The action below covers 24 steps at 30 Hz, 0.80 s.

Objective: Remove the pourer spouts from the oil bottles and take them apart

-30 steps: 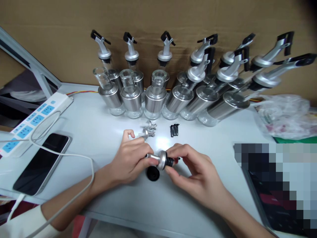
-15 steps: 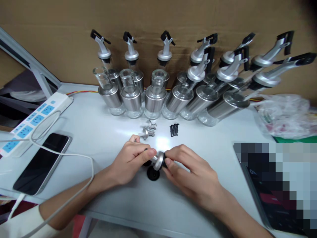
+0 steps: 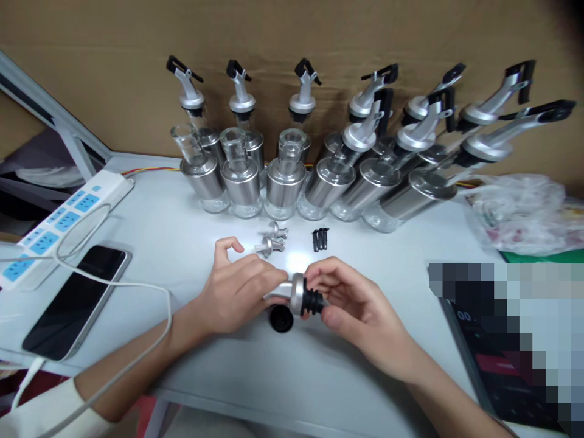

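My left hand point(image 3: 244, 289) grips a silver bottle pourer point(image 3: 298, 294) by its spout, the pourer lying nearly level with its black ribbed stopper towards the right. The left index finger is raised and bent. Around the stopper end my right hand point(image 3: 360, 310) is loosely curled, fingers behind it and thumb at its tip. On the table just below the pourer rests a round black part point(image 3: 281, 318). Two silver pourer pieces point(image 3: 272, 245) lie beyond the hands, and several small black levers point(image 3: 320, 239) are lined up to their right.
Bottles with steel sleeves point(image 3: 285, 182) stand in two rows at the back; three in front have bare necks, the others carry pourers. A power strip point(image 3: 68, 222), a phone point(image 3: 75, 301) and a white cable point(image 3: 168, 304) are left. Plastic bags point(image 3: 524, 210) and a dark device point(image 3: 483, 347) are right.
The pourer has turned more level, and its ribbed stopper now shows. My right fingers have loosened from a pinch and shifted right. My left index finger has lifted.
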Each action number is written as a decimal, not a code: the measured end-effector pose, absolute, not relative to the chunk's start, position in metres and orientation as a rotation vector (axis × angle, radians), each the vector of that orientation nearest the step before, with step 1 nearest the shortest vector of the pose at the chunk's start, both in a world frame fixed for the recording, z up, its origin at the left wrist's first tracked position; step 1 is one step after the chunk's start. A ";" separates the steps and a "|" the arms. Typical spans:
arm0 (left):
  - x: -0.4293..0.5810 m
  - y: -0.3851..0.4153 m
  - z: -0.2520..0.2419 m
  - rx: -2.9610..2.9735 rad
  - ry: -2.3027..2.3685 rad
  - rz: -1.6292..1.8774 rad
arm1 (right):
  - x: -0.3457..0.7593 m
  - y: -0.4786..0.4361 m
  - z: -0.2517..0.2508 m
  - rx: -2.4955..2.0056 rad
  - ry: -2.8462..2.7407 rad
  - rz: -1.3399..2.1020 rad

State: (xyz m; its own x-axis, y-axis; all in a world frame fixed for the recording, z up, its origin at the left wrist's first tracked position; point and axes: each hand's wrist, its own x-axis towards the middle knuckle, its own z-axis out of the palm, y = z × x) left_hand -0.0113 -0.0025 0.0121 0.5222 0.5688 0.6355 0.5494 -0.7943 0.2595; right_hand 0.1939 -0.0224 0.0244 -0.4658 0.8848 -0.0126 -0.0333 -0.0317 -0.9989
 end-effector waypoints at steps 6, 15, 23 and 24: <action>-0.012 -0.002 0.012 2.841 1.008 1.128 | 0.193 -0.022 0.027 -1.033 -1.438 1.623; -0.010 -0.004 0.015 2.860 1.084 1.033 | 0.191 -0.021 0.028 -1.068 -1.506 1.467; -0.011 -0.003 0.017 2.928 1.040 1.063 | 0.192 -0.025 0.026 -1.020 -1.641 1.357; -0.011 -0.003 0.017 2.936 1.036 1.076 | 0.192 -0.026 0.027 -1.012 -1.652 1.352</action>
State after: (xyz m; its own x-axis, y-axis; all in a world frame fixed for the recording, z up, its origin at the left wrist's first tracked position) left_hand -0.0110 -0.0033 0.0169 0.5910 0.5081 0.6266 0.6072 -0.7916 0.0692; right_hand 0.1919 -0.0257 0.0268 -0.3974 0.9148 0.0718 0.1104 0.1253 -0.9860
